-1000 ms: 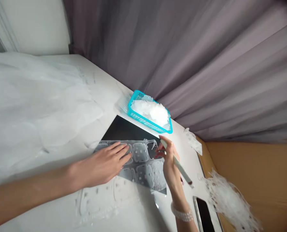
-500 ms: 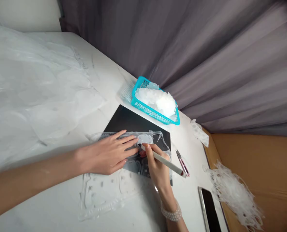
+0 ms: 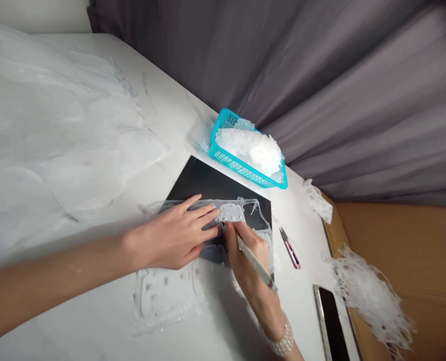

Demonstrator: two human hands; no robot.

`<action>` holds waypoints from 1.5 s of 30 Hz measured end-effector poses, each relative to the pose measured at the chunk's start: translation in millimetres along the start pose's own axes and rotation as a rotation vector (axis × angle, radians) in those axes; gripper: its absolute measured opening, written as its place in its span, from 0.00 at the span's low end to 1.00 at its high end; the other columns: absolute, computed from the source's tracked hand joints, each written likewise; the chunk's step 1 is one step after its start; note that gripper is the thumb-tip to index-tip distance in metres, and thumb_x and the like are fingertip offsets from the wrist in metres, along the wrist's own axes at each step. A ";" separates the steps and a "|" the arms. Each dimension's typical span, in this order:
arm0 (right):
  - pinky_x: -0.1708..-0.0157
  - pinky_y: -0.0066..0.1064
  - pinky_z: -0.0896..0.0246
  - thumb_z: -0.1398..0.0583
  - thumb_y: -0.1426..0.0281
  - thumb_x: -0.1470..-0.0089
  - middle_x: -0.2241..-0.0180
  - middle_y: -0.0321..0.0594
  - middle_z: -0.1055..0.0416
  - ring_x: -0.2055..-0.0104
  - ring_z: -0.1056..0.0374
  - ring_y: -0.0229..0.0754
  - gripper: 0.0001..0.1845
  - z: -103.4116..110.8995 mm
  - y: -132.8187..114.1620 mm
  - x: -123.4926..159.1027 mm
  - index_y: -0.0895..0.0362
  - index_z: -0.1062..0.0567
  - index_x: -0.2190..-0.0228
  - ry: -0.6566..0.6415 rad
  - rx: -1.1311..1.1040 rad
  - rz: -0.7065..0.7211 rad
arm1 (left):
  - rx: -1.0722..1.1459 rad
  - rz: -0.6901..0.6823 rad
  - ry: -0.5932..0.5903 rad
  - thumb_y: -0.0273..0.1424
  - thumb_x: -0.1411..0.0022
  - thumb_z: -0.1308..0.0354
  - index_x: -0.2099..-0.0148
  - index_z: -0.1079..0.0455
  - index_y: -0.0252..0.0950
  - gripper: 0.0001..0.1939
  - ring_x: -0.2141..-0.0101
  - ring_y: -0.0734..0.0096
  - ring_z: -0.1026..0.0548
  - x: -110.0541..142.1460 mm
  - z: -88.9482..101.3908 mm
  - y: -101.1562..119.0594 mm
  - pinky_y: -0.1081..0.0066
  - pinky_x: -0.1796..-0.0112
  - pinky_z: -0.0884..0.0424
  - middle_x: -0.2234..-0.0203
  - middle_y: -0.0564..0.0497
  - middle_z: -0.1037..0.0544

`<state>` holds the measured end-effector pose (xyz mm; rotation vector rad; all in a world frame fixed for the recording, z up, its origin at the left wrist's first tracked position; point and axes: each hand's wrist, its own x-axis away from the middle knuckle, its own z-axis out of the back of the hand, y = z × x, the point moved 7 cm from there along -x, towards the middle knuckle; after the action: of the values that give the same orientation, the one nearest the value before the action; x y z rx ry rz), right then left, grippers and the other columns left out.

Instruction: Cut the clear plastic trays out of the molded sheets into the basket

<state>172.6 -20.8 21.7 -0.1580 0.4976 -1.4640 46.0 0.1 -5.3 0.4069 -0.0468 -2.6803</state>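
A clear plastic sheet [image 3: 241, 213] with moulded rounded shapes lies partly over a black mat [image 3: 204, 183] on the white table [image 3: 170, 120]. My left hand [image 3: 178, 235] lies flat on the sheet, fingers stretched out and pressing it down. My right hand [image 3: 247, 255] is closed on a white pen-like tool [image 3: 256, 263], held like a pencil, with its tip on the sheet right beside my left fingertips. A pearl bracelet [image 3: 281, 343] sits on my right wrist.
A turquoise basket [image 3: 241, 168] of clear plastic pieces stands behind the mat, by the grey curtain [image 3: 320, 75]. Small pink scissors [image 3: 290, 248] lie right of the mat. A phone [image 3: 331, 326] and a heap of plastic scraps [image 3: 369, 296] are at the right edge. White tulle [image 3: 38, 135] covers the left.
My right hand came down from above the sheet and set the tool's tip beside my left fingers. The view shifted, and the scissors came into sight.
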 end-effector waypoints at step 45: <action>0.45 0.48 0.34 0.51 0.54 0.33 0.54 0.41 0.21 0.47 0.27 0.52 0.23 67.2 1.7 29.7 0.47 0.19 0.55 -0.189 -0.674 -0.051 | 1.750 0.781 -0.146 0.53 0.38 0.48 0.58 0.22 0.31 0.29 0.64 0.60 0.20 -54.4 -10.4 -0.1 0.65 0.62 0.24 0.64 0.41 0.18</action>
<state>202.8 -62.7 74.0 -0.8380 0.8205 -1.2658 96.0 23.2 -0.2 0.4632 -2.0698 -1.2492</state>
